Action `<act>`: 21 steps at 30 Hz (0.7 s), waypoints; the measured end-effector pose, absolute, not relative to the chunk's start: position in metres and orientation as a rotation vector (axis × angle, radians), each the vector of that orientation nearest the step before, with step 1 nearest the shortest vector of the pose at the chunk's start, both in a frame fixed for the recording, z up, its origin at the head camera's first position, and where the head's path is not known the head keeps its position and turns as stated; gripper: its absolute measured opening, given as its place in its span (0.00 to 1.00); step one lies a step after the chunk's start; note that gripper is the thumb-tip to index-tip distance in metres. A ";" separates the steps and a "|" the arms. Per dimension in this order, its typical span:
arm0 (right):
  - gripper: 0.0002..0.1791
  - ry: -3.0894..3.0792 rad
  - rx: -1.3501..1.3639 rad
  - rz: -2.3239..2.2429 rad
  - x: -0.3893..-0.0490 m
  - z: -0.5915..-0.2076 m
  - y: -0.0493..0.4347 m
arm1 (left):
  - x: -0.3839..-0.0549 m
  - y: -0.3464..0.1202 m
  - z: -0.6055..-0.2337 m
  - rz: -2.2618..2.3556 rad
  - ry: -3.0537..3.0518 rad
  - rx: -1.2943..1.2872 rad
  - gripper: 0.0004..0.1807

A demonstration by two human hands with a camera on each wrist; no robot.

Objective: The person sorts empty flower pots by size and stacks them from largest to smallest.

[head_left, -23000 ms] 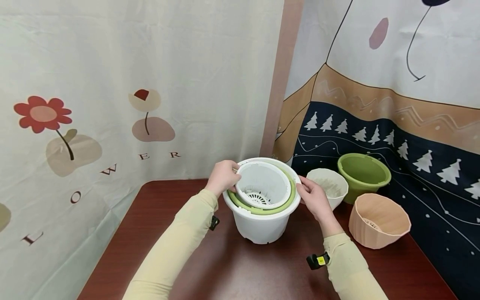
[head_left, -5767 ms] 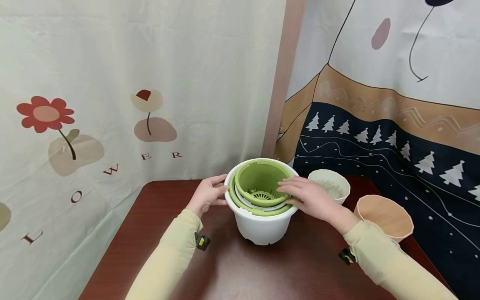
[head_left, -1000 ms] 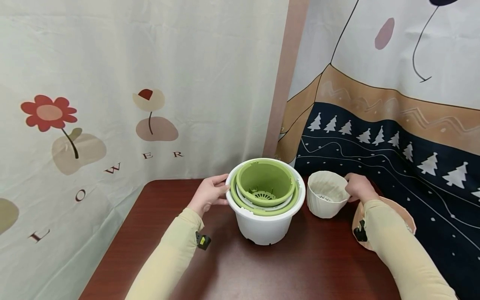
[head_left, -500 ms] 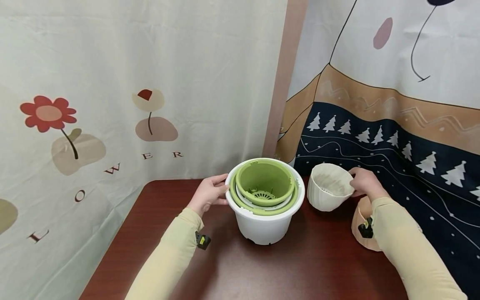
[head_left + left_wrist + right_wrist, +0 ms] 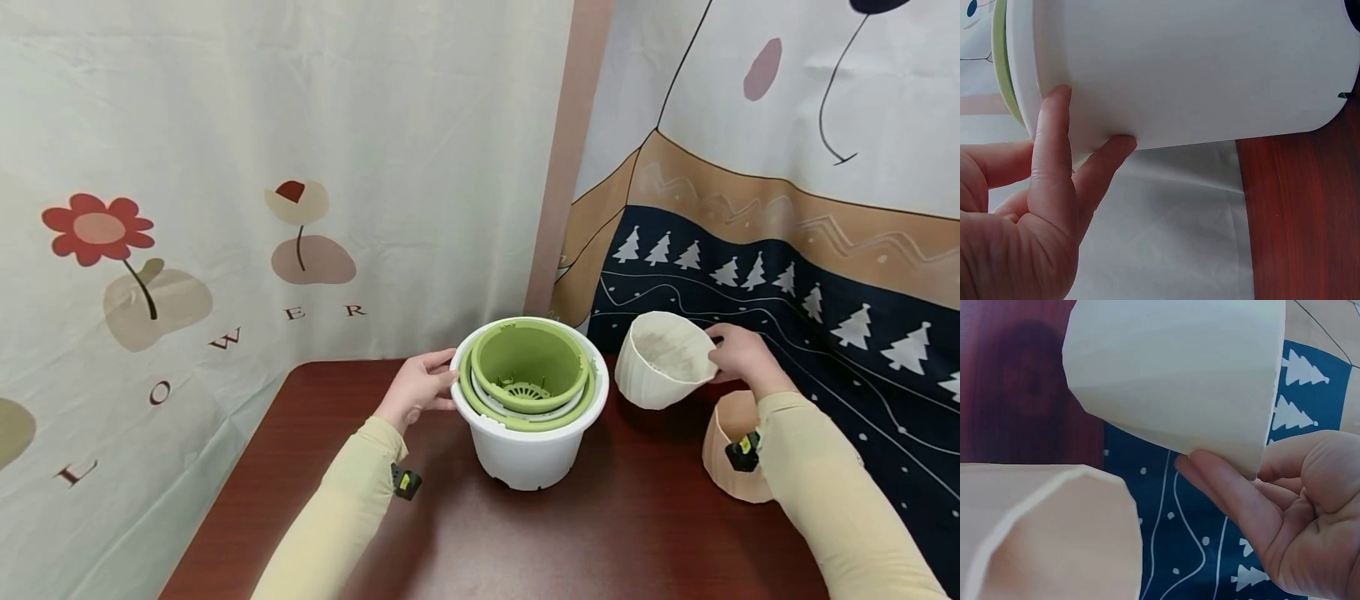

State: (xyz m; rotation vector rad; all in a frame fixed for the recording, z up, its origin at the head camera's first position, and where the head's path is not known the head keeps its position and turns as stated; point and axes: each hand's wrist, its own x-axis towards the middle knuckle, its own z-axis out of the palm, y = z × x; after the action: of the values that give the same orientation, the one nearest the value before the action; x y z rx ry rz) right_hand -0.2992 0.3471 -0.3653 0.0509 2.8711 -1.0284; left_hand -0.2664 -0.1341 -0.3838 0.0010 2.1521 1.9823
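Observation:
A large white flowerpot (image 5: pixel 527 454) stands upright on the table with a green flowerpot (image 5: pixel 528 360) nested on top inside it. Between them show a white and another green rim. My left hand (image 5: pixel 416 390) touches the white pot's left side at the rim, its straight fingers (image 5: pixel 1054 150) against the outer wall in the left wrist view. My right hand (image 5: pixel 746 360) pinches the right rim of a ribbed cream flowerpot (image 5: pixel 663 358), held tilted off the table; thumb outside, other fingers partly hidden behind the rim in the right wrist view.
A ribbed peach flowerpot (image 5: pixel 731 467) stands at the right, partly covered by the right sleeve; its opening faces up close to the cream pot. The red-brown table (image 5: pixel 592 533) ends against printed curtains (image 5: pixel 420 167) at the back and right.
The green pot at the back right now tops the nested stack. In the last second, my right hand has lifted and tilted the cream pot. The left hand has stayed at the white rim.

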 end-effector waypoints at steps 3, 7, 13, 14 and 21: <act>0.27 2.840 0.071 -1.073 -0.299 -0.361 0.347 | -0.266 -0.135 -0.384 1.975 2.157 0.007 0.28; 0.28 2.842 0.077 -1.074 -0.299 -0.355 0.347 | -0.267 -0.135 -0.384 1.971 2.151 0.008 0.29; 0.28 2.868 0.053 -1.105 -0.297 -0.344 0.341 | -0.266 -0.135 -0.383 1.971 2.149 0.010 0.29; 0.28 2.876 0.047 -1.107 -0.297 -0.342 0.339 | -0.266 -0.135 -0.383 1.972 2.149 0.006 0.29; 0.27 2.928 0.002 -1.099 -0.293 -0.325 0.331 | -0.266 -0.134 -0.383 1.974 2.159 0.002 0.28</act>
State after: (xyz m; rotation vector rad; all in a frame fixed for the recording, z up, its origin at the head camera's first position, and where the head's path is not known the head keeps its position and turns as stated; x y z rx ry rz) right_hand -0.2934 0.3307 -0.3251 0.0020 2.9281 -1.0987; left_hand -0.2658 -0.1343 -0.3831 0.0017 2.1592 1.9735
